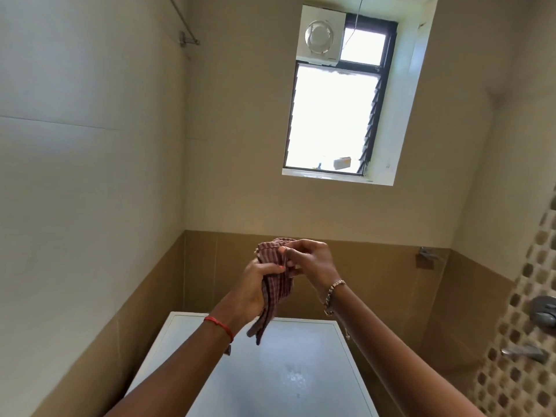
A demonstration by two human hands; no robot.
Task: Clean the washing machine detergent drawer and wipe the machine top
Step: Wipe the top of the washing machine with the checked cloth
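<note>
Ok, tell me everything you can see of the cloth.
The cloth is thin woven fabric, striped in dull red and dark lines, bunched and creased. The left hand grips its middle; the right hand pinches its upper edge. Its lower end hangs free above the white machine top, apparently not touching it. Whether it is wet or dry cannot be told.

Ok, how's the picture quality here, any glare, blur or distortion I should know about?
In the head view the window is blown out to white; also in the head view, a pale glare patch sits on the machine top, the mosaic tiles at the right edge are smeared, the walls lean inward from wide-angle distortion, and the cloth is fairly sharp.
</note>
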